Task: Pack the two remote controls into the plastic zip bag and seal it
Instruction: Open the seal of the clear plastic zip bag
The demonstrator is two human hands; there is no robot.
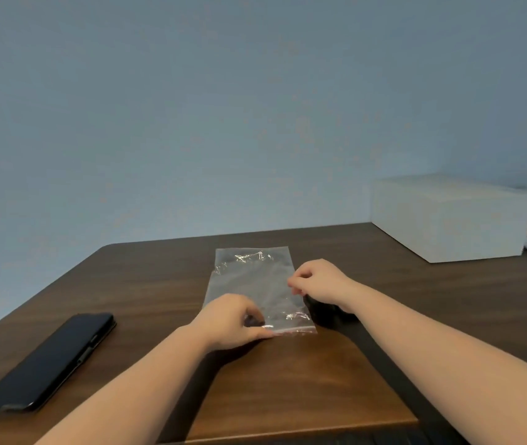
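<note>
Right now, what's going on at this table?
A person is handling a clear zip bag lying flat on the wooden table. The left hand pinches its near zip edge; the right hand pinches its right side. The bag looks empty. A dark flat device lies untouched to the left.

Two bare forearms reach forward from the bottom edge, angled toward each other. The left hand (230,321) lies knuckles up, thumb and fingertips pinched together. The right hand (318,281) sits farther forward, loosely curled, its fingertips also drawn together.
</note>
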